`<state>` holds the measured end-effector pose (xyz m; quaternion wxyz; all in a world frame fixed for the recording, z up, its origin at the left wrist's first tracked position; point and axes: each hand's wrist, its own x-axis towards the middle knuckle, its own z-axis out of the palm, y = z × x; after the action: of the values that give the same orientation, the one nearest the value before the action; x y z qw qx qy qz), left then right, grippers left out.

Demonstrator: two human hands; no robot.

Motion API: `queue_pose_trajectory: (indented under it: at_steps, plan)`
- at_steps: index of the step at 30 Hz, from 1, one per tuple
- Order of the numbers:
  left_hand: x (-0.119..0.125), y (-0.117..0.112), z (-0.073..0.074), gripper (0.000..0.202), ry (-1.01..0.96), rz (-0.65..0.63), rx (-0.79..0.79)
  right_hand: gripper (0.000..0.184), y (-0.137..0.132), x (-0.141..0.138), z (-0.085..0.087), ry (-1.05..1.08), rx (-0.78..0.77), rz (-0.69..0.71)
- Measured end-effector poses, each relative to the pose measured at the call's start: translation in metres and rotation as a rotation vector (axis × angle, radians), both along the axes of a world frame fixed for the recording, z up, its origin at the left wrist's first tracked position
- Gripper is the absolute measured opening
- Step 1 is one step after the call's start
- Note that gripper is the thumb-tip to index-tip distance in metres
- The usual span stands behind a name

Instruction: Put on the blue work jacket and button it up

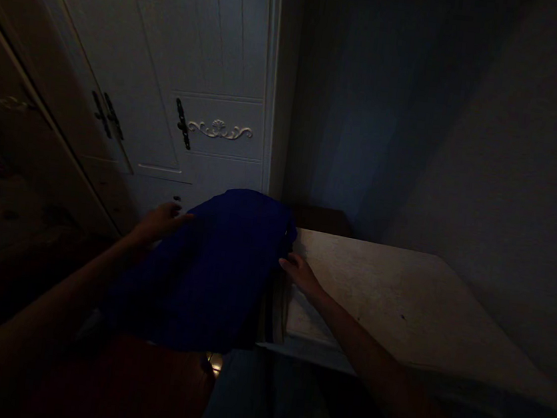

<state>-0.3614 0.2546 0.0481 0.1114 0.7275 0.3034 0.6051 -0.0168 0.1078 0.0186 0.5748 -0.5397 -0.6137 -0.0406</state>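
Observation:
A dark blue cloth (212, 265) hangs spread in front of me in a dim room. My left hand (160, 221) grips its upper left edge, fingers closed on the fabric. My right hand (300, 272) holds the cloth's right edge, just at the left rim of a pale table (398, 303). The cloth's lower part drapes down over something I cannot make out.
A white wardrobe (191, 92) with dark handles and a scroll ornament stands behind the cloth. A dark wall rises at the right. A bed or sofa edge shows dimly at the left. Reddish floor lies below.

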Motion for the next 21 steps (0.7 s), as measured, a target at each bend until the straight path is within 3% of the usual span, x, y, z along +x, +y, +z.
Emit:
queue_pose_trajectory:
  at_steps: [3, 4, 6, 8, 10, 11, 14, 21]
  plan:
    - [0.059, -0.052, 0.011, 0.081, 0.205, -0.011, 0.209, 0.045, -0.02, 0.006, -0.016, 0.037, 0.039, -0.033]
    - [0.08, -0.07, 0.009, 0.087, 0.324, -0.02, 0.297, 0.042, -0.029, 0.008, -0.021, 0.031, 0.035, -0.022]
    - [0.119, -0.101, 0.0, 0.098, 0.501, 0.093, 0.341, 0.036, -0.05, 0.011, -0.027, -0.011, 0.017, 0.024]
    - [0.146, -0.122, -0.009, 0.082, 0.587, 0.222, 0.331, 0.033, -0.074, 0.014, -0.031, -0.062, 0.005, 0.075]
    - [0.158, -0.134, -0.015, 0.048, 0.6, 0.294, 0.287, 0.033, -0.098, 0.018, -0.032, -0.104, 0.004, 0.106]
    - [0.159, -0.137, -0.015, 0.037, 0.593, 0.309, 0.266, 0.034, -0.109, 0.02, -0.031, -0.117, 0.003, 0.113]
    - [0.147, -0.143, -0.01, 0.033, 0.558, 0.337, 0.227, 0.035, -0.134, 0.026, -0.03, -0.127, -0.025, 0.136]
    - [0.088, -0.135, 0.025, 0.034, 0.309, 0.295, 0.22, 0.035, -0.157, 0.019, -0.028, -0.091, -0.053, 0.217]
